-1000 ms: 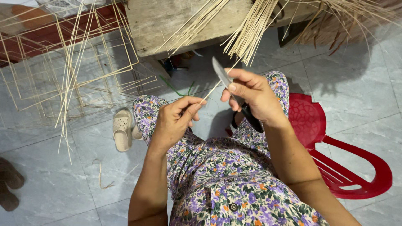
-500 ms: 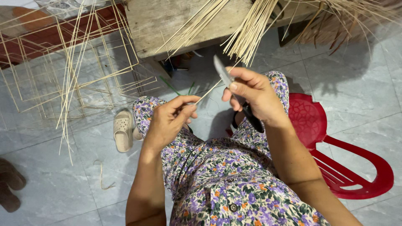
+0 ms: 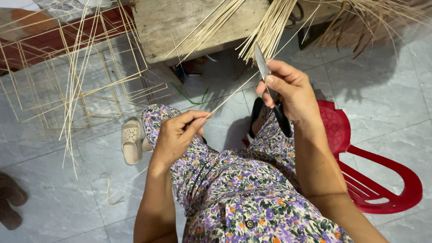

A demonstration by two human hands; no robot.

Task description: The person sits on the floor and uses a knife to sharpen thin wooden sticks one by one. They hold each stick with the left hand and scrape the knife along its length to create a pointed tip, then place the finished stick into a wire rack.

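Drawing a thin bamboo sliver (image 3: 234,92) taut between both hands, a seated person in a floral-print garment works over a grey tiled floor (image 3: 58,198). The left hand (image 3: 177,135) pinches the sliver's near end between thumb and curled forefinger, the other fingers folded in beneath; the right hand (image 3: 288,92) is closed round the dark handle of a knife (image 3: 262,65), thumb laid along the blade's base, steel tip pointing up and away, the sliver crossing just under the blade. Compared with a second ago, the right hand and knife sit a little higher and farther from the body, while the left hand has dropped slightly toward the knee, so the gap between the two hands has widened and more of the strip now shows between them, which suggests the blade has travelled along the strip. Behind the hands, bundles of bamboo strips (image 3: 270,27) spill over a worn wooden bench (image 3: 180,27); open stick frames (image 3: 81,85) stand to the left near a pale sandal (image 3: 131,140), and a red plastic chair (image 3: 369,180) lies tipped at the right.
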